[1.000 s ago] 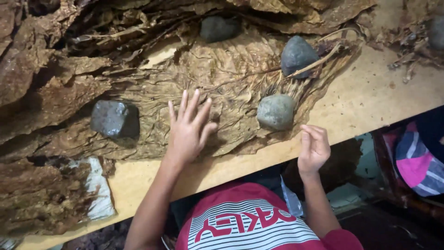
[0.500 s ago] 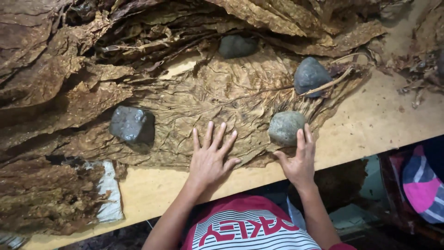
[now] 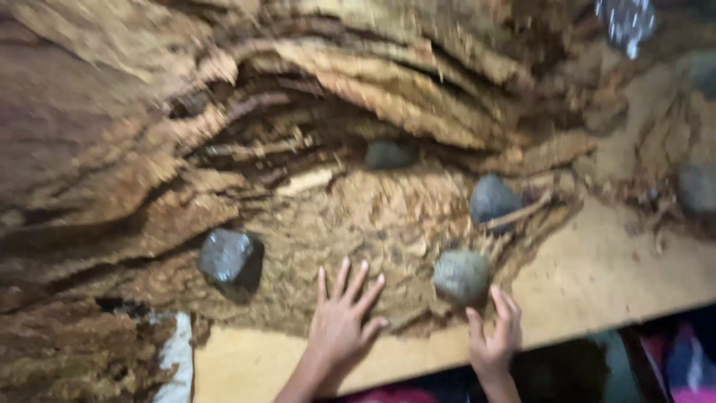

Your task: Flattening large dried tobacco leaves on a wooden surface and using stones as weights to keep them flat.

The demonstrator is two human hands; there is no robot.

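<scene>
Flattened brown leaf (image 3: 373, 224) lies spread on the wooden table (image 3: 597, 276), near its front edge, below a tall heap of stacked dried leaves (image 3: 186, 112). The view is motion-blurred, so fine detail is lost.

My left hand (image 3: 341, 322) rests palm down on the near edge of the flattened leaf, fingers (image 3: 358, 280) spread wide apart and pointing away from me; nothing is clasped in it. My right hand (image 3: 494, 336) sits just right of it, at the table's front edge, fingers extended upward and loosely parted. Its fingertips reach the lower side of a grey rounded stone (image 3: 461, 275); whether they touch it or stop just short, I cannot tell. It is not closed around anything.

Stones on the leaf: the grey rounded stone sits on the near right part. A darker bluish stone (image 3: 492, 198) lies above and slightly right of it, with a pale stalk (image 3: 518, 213) running beside it. A third small dark stone (image 3: 389, 153) sits at the far edge, just under the overhang of the heap. A glossy dark stone (image 3: 225, 255) sits on the left part, well apart from my left hand.

At lower left, a white scrap (image 3: 177, 358) lies beside more crumpled leaf (image 3: 74, 351). Another grey stone (image 3: 697, 186) shows at the far right.
</scene>
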